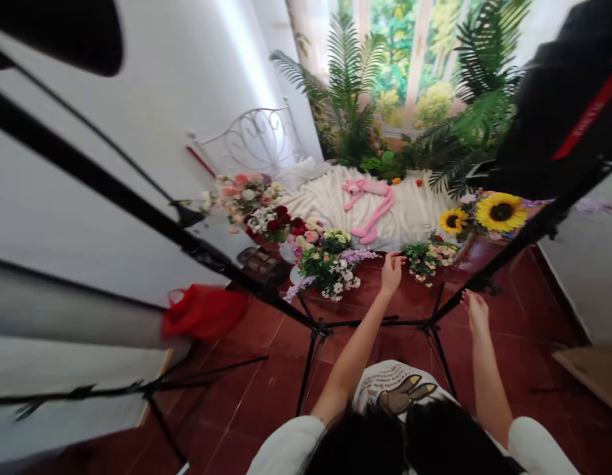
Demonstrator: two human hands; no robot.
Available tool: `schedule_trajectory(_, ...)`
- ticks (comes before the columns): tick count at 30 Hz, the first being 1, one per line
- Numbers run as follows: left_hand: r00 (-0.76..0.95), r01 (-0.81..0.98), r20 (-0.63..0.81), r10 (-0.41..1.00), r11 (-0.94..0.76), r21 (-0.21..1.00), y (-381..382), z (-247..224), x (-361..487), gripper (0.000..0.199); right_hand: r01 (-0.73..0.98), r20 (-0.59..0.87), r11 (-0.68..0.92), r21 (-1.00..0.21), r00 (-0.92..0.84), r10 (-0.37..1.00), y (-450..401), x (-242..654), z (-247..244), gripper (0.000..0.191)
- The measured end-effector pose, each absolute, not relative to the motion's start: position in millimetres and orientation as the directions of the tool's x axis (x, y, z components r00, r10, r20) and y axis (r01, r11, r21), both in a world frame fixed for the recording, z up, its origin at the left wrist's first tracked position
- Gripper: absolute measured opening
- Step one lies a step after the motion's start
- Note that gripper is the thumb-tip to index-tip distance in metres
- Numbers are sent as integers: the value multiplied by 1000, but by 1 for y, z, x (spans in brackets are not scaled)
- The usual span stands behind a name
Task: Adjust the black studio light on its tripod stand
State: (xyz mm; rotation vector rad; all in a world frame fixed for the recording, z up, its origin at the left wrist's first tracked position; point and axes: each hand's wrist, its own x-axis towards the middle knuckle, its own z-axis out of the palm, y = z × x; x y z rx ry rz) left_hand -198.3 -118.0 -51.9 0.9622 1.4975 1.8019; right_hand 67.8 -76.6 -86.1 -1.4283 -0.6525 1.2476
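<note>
My left hand [393, 270] reaches forward over the floor, its fingers loosely stretched and nothing visible in them. Just beyond it is the near edge of a bed draped in cream cloth [325, 191]. A small bunch of green leaves and pale pink flowers [431, 257] is to its right. My right hand [476, 311] is raised beside the black leg of a light stand [449, 307], fingers apart; whether they touch the leg I cannot tell. On the bed lies a long-limbed pink plush toy [372, 198].
Black light stands cross both sides, one bearing a dark softbox [548, 99]. Mixed flowers [306, 244] and sunflowers [501, 211] line the bed. Palm fronds [345, 79] stand behind. A red bag [204, 310] is at left, on red floor tiles [256, 389].
</note>
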Motion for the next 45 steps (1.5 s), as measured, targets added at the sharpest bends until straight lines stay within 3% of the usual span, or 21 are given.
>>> schedule_trajectory(5, -213, -10, 217, 953, -224, 974, -69, -19, -109, 37, -254, -321, -259, -932, 244, 915, -79, 88, -82, 34)
schedule_trajectory(13, -130, -53, 250, 960, -258, 965, -29, -2, -22, 55, -271, -240, -184, -945, 192, 952, -84, 100, -88, 42)
schedule_trajectory(19, -33, -173, 11, 999, -17, 985, -31, -5, 3, 80, -284, -173, -125, -951, 153, 973, -81, 99, -84, 49)
schedule_trajectory(21, 0, -212, -11, 1000, 11, 977, -35, -10, 5, 85, -279, -167, -122, -952, 143, 976, -78, 97, -84, 46)
schedule_trajectory(26, 33, -248, 74, 997, -64, 967, -45, -31, -1, 77, -294, -169, -130, -947, 111, 979, -77, 99, -88, 35)
schedule_trajectory(33, 28, -18, 236, 971, -235, 972, -44, -36, -6, 66, -378, -189, -148, -914, 73, 979, -83, 106, -89, 25)
schedule_trajectory(40, 73, 37, 260, 963, -263, 964, -40, -36, -10, 55, -385, -271, -170, -907, 225, 936, -77, 102, -77, 25)
schedule_trajectory(45, 73, 56, 270, 960, -275, 960, -39, -38, -11, 55, -315, -297, -224, -922, 205, 933, -66, 99, -58, 38)
